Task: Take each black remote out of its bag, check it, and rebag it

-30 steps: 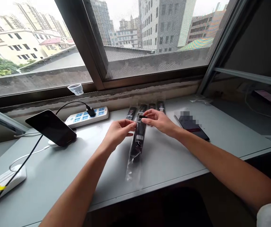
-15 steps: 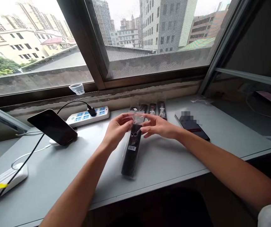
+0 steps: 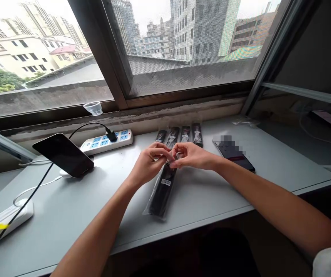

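A long black item in a clear plastic bag [image 3: 163, 189], with a small white label, slants across the middle of the grey desk. At the bag's upper end, my left hand [image 3: 154, 161] pinches the plastic with thumb and forefinger. My right hand [image 3: 189, 156] pinches the same end from the other side, its fingertips close against those of the left. The fingers partly cover the bag's top. Just behind the hands lie several similar black packages [image 3: 185, 133] in clear bags, side by side.
A dark tablet or phone [image 3: 64, 154] leans on a stand at the left, near a white power strip [image 3: 107, 142] with a plugged-in black cable. Another phone [image 3: 236, 156] lies at the right. A clear cup [image 3: 94, 108] sits on the window ledge. The desk's front edge [image 3: 185, 230] runs below the hands.
Both hands have come together and closed on the bag's top. The bag's upper end has shifted slightly right and down, uncovering more of the packages behind.
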{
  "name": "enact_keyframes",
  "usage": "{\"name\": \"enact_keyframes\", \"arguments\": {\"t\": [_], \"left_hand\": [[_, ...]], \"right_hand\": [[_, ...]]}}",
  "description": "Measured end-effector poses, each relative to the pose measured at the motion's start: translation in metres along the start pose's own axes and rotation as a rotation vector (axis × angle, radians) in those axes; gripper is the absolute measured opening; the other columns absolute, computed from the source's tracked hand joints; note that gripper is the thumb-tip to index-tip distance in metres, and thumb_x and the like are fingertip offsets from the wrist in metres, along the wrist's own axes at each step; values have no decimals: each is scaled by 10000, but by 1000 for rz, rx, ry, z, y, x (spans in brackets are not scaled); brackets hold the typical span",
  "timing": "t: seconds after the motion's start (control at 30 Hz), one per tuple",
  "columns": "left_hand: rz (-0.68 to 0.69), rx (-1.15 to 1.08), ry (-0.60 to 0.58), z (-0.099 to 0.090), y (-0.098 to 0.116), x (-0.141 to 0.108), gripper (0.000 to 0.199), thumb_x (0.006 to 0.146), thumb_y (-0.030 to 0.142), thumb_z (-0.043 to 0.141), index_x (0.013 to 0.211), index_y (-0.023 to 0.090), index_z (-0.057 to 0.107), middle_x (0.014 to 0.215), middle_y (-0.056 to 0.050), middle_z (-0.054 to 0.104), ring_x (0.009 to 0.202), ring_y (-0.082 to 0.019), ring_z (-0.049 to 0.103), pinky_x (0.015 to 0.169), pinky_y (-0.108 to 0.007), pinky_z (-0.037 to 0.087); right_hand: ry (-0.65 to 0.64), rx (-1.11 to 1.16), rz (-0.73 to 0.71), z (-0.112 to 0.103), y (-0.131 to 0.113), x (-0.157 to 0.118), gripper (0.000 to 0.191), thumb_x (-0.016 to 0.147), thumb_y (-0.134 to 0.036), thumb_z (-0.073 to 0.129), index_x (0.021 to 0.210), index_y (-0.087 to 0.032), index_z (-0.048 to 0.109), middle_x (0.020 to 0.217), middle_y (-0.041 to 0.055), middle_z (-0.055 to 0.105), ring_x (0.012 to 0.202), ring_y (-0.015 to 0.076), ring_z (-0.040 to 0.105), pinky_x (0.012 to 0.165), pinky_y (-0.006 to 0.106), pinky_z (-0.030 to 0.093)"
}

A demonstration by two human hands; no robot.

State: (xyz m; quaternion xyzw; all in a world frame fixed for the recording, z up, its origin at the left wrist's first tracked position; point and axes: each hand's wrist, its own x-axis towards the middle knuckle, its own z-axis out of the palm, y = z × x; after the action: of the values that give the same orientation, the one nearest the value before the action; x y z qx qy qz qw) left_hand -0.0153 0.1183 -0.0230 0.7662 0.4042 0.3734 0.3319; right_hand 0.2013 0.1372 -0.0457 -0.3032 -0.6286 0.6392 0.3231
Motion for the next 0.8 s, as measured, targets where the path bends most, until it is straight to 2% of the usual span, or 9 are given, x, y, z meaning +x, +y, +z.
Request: {"name": "enact_keyframes", "arguments": {"t": [0.07,0.13,0.27,0.33,0.43,0.5,0.67,0.77,0.8], "left_hand": [[19,93,55,-2,6,-1,169,921,230,600,942,206,766,1109,-77,654,993,-192,660,816,-298,540],[9,194,52,-6,11,-3,125,932,289,620,944,197,704,1012,-62,665,909,-187,646,728,-282,507],[-106,350,-189,-11,13,-8,299,947,501,649,869,212,653,813,-30,681,708,-181,601,602,-286,413],[-143,369,-249,-11,12,-9,333,975,529,602,863,220,657,778,-26,686,671,-182,588,589,-293,388],[-145,384,-244,-7,13,-9,342,1009,510,547,840,227,639,736,-17,672,640,-179,557,579,-299,362],[-121,433,-196,-5,15,-8,334,1009,499,550,826,229,621,738,-16,667,632,-178,541,576,-302,349],[-10,593,-40,0,10,-8,290,1033,468,523,905,229,628,910,-44,684,715,-193,603,643,-315,415],[28,615,25,4,5,-9,260,1024,466,550,1117,237,628,1173,-84,654,830,-214,669,702,-341,500],[40,601,28,6,4,-10,322,1003,475,591,1228,245,599,1289,-103,619,897,-231,690,715,-351,528]], "right_hand": [[40,-25,-36,-3,4,3,406,698,-318,948,917,-210,624,880,-24,641,758,127,623,700,262,535],[112,-60,-63,-7,7,5,398,735,-349,922,936,-211,606,918,-18,623,747,120,602,661,254,524],[241,-140,-84,-13,9,8,409,765,-388,887,972,-221,576,966,11,634,792,148,618,639,265,539],[271,-173,-97,-15,8,8,410,769,-402,874,983,-227,572,983,21,642,825,165,625,633,270,544],[309,-241,-121,-15,8,8,394,778,-419,851,978,-228,570,993,24,633,771,151,593,591,263,515],[324,-294,-123,-15,8,8,399,774,-430,849,980,-228,573,983,18,628,710,131,554,560,256,477],[290,-251,-55,-16,3,7,372,792,-489,828,969,-212,653,992,22,666,670,120,544,599,280,487],[297,-183,-62,-16,-1,6,319,867,-500,736,933,-188,719,981,53,689,697,140,574,657,303,522],[308,-179,-65,-16,-2,6,307,866,-483,735,935,-184,728,956,54,692,692,142,574,660,305,522]]}}
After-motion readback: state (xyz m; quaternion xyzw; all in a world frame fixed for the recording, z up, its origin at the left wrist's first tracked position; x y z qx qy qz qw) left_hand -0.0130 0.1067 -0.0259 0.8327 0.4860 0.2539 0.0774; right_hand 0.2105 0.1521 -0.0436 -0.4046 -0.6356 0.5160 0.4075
